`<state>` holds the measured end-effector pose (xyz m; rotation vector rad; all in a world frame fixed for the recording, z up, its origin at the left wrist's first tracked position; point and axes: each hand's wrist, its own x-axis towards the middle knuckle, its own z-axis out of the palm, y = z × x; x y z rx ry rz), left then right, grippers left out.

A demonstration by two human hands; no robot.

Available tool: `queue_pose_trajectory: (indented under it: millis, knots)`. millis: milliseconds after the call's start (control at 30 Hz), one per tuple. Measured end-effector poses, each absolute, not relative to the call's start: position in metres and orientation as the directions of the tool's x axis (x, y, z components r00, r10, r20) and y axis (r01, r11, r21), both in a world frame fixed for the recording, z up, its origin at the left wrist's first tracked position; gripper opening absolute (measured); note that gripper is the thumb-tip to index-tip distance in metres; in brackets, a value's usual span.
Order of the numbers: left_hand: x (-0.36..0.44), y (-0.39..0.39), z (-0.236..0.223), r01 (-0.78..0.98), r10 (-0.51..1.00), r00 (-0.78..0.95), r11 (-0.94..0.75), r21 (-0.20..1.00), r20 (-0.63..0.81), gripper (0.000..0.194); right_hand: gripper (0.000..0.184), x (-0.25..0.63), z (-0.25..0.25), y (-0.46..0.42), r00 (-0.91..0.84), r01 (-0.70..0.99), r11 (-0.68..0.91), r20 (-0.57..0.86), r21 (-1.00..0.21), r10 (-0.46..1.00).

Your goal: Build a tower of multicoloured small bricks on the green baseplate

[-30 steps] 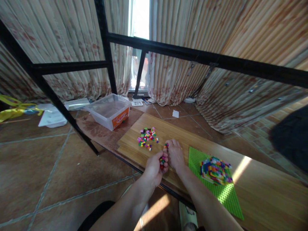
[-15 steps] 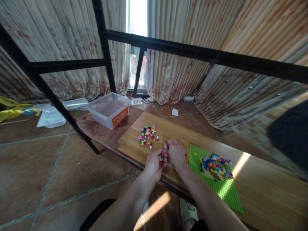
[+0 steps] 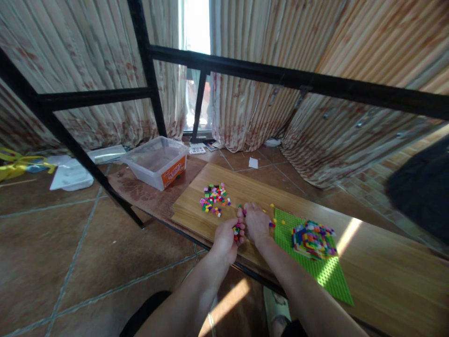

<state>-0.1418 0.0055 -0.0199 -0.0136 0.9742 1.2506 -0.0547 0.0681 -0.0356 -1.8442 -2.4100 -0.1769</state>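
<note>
Left hand [image 3: 225,235] cupped round bricks [image 3: 237,230]; right hand [image 3: 257,224] beside it, grip unclear; pile [image 3: 215,198] beyond left hand, baseplate [image 3: 310,269] rightward.

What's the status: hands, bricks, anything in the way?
Left hand cupped around small bricks; right hand close beside it, grip unclear. Brick structure on green baseplate. Loose bricks between right hand and structure.

readable text: none | orange label [image 3: 174,172] on plastic bin [image 3: 147,176]: lettering illegible
</note>
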Motion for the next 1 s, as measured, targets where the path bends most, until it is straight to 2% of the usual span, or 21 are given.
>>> queue_pose_trajectory:
  millis: [167,367,633,800,1000]
  knots:
    - [-0.141,0.007,-0.018,-0.79,0.787,-0.01,0.372,0.488,-0.617,0.011,0.024,-0.056,-0.035,0.068,-0.27,0.962,0.265,0.108,0.061,0.957]
    - [-0.144,0.005,-0.016,-0.789,0.793,-0.024,0.359,0.498,-0.608,0.009,0.029,-0.057,-0.035,0.073,-0.38,0.923,0.376,0.05,0.081,0.923]
    - [-0.146,0.006,-0.017,-0.79,0.801,-0.025,0.352,0.503,-0.599,0.01,0.033,-0.058,-0.032,0.074,-0.473,0.881,0.471,0.022,0.048,0.881]
    - [-0.147,0.005,-0.014,-0.796,0.81,-0.007,0.35,0.493,-0.586,0.011,0.029,-0.058,-0.035,0.078,-0.471,0.88,0.472,0.032,-0.05,0.882]
    - [-0.152,0.006,-0.01,-0.797,0.798,-0.068,0.318,0.513,-0.599,0.011,0.022,-0.055,-0.04,0.089,-0.32,0.893,0.348,0.14,-0.285,0.937]
